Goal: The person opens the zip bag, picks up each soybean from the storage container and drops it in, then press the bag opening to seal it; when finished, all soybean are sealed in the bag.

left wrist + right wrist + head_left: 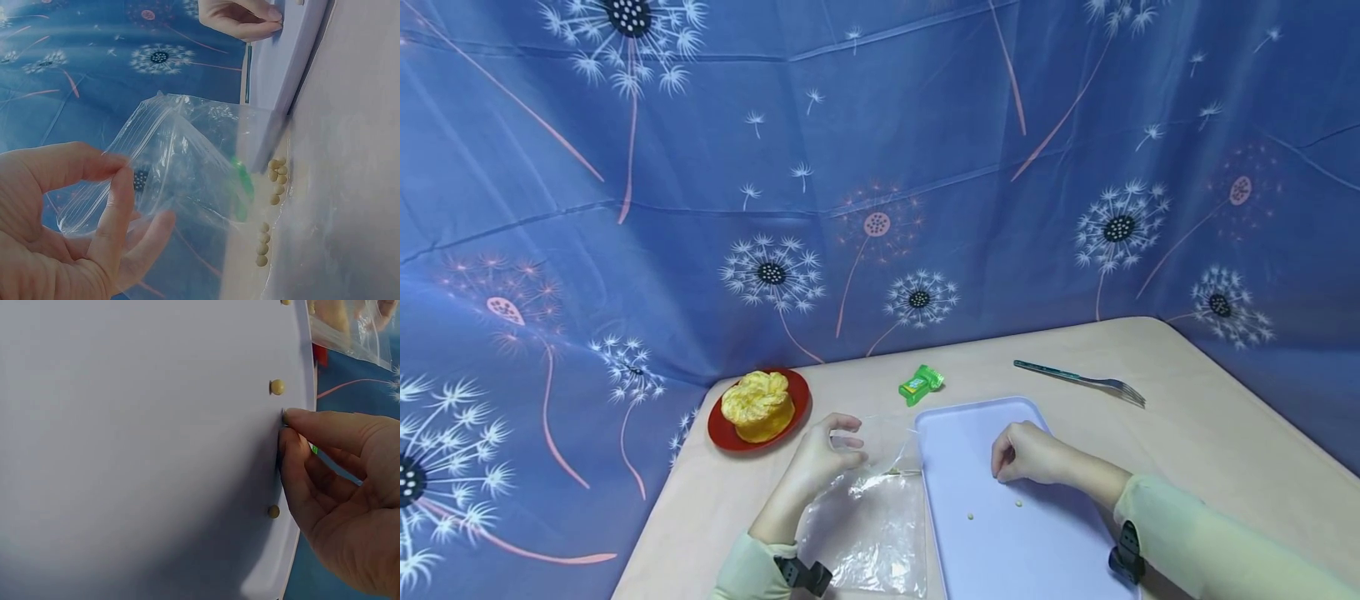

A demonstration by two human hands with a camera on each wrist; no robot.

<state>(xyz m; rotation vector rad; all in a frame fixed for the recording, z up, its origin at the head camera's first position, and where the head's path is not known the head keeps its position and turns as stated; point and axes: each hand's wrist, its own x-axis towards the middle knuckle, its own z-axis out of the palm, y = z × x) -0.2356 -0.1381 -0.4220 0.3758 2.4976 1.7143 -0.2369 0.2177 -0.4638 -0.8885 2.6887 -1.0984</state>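
Observation:
My left hand (pixel 81 219) pinches the rim of a clear zip bag (pixel 169 144) between thumb and finger, the other fingers loosely bent. Several pale yellow, soybean-like beans (pixel 275 180) lie low inside the bag. In the head view, the bag (pixel 880 533) spreads along the left side of a pale lavender tray (pixel 992 558). Over that tray my right hand (pixel 347 481) has thumb and forefinger drawn close together at its surface; I cannot tell whether a bean lies between them. Loose beans sit on both sides of these fingertips, one bean (pixel 277 387) and another bean (pixel 274 511).
A red plate (pixel 718 433) with a yellow bun-like thing (pixel 760 408) stands at the back left. Behind the tray lies a small green packet (pixel 921 384). To the back right is a fork (pixel 1078 379). A blue dandelion-print curtain (pixel 880 150) hangs behind the table.

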